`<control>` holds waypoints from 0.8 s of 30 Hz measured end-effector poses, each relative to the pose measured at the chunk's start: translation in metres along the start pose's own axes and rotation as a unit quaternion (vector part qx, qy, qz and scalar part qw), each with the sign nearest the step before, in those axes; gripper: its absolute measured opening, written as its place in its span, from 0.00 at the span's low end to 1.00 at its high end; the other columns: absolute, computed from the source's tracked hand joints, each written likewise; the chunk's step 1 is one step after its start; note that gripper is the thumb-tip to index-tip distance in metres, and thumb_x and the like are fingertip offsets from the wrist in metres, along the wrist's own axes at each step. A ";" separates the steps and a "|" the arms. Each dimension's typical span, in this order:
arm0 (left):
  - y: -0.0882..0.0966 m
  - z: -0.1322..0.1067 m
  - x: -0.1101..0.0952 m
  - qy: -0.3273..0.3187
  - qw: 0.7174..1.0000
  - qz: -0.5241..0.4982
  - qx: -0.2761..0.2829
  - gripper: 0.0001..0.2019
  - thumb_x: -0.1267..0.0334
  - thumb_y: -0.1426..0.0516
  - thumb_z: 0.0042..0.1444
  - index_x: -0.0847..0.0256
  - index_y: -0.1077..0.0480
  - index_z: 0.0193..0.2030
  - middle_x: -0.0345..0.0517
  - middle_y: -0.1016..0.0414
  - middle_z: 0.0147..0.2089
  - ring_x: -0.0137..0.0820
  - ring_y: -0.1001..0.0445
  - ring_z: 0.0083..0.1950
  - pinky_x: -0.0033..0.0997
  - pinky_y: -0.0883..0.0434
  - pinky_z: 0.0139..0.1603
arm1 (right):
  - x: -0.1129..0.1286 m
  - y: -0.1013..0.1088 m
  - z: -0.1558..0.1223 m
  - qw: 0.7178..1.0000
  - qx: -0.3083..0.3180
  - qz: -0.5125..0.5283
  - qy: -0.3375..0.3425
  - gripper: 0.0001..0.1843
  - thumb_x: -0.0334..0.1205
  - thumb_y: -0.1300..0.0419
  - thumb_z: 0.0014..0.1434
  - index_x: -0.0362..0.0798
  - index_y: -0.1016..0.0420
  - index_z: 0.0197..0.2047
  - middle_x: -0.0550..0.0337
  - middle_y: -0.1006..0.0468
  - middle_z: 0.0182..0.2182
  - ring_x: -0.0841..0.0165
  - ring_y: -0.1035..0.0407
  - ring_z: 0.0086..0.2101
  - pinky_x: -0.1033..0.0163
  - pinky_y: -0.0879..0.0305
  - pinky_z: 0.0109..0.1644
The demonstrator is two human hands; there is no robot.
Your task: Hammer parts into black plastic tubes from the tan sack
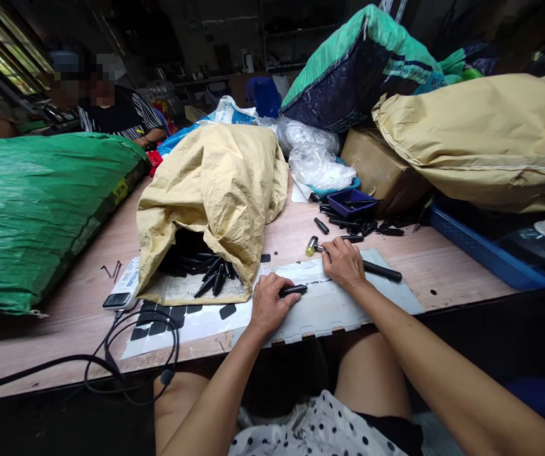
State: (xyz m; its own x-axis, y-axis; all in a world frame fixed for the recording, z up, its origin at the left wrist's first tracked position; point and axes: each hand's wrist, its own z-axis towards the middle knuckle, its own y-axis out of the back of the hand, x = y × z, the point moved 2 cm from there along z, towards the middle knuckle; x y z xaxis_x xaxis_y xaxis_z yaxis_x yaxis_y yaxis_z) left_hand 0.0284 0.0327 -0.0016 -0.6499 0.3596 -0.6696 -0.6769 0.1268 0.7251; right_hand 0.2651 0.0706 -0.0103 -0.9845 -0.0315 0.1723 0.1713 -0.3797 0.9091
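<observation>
My left hand (271, 304) is closed around a short black pen-like tube (294, 291), holding it down against a grey-white sheet (319, 320) at the table's front edge. Just to the right, my right hand (343, 263) wraps round a small hammer (382, 271). Its metal head, with a yellowish face, points left, and the black grip sticks out to the right under my palm. Beside my left hand a beige woven sack (219, 183) lies on its side, with several black tubes (215, 273) in its mouth.
Loose black parts lie around a purple basket (348, 206). A blue tray (485, 250) with a lidded jar stands right. A green sack (49, 215), a white device (123, 288) and a coiled black cable (142, 364) are left. A person (120, 114) sits behind.
</observation>
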 end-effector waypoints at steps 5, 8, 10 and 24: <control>0.001 0.000 -0.002 0.000 1.000 0.002 0.001 0.07 0.62 0.32 0.56 0.55 0.22 0.41 0.43 0.25 0.41 0.38 0.32 0.46 0.37 0.36 0.48 | 0.001 0.000 0.001 1.000 0.003 -0.010 0.002 0.15 0.39 0.46 0.67 0.49 0.21 0.50 0.49 0.25 0.44 0.58 0.39 0.46 0.56 0.50 0.46; 0.000 -0.001 -0.001 -0.001 1.000 0.003 0.000 0.07 0.62 0.32 0.56 0.55 0.22 0.41 0.43 0.25 0.41 0.38 0.32 0.46 0.37 0.36 0.48 | 0.001 0.000 0.001 1.000 0.005 -0.015 0.001 0.15 0.39 0.46 0.67 0.49 0.21 0.50 0.49 0.26 0.45 0.58 0.39 0.46 0.56 0.50 0.46; 0.000 -0.001 -0.001 -0.002 1.000 0.001 -0.001 0.07 0.62 0.32 0.56 0.55 0.23 0.40 0.43 0.25 0.41 0.38 0.32 0.46 0.37 0.36 0.49 | 0.001 0.000 0.001 1.000 0.005 -0.016 -0.001 0.14 0.39 0.46 0.66 0.49 0.21 0.50 0.50 0.26 0.45 0.58 0.39 0.46 0.56 0.50 0.47; 0.000 -0.103 -0.050 -0.179 0.955 -0.092 0.217 0.15 0.50 0.46 0.69 0.51 0.25 0.55 0.51 0.20 0.43 0.40 0.24 0.43 0.43 0.31 0.48 | 0.002 0.000 0.001 1.000 -0.001 -0.015 -0.002 0.14 0.39 0.46 0.66 0.49 0.22 0.50 0.50 0.26 0.44 0.59 0.39 0.45 0.56 0.50 0.46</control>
State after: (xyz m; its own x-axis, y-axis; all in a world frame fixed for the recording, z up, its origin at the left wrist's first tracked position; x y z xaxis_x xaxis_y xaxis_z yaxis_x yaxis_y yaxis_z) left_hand 0.0255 -0.0810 0.0156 -0.3210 0.5773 -0.7508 -0.5104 0.5623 0.6506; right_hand 0.2633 0.0715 -0.0101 -0.9892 -0.0168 0.1455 0.1408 -0.3817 0.9135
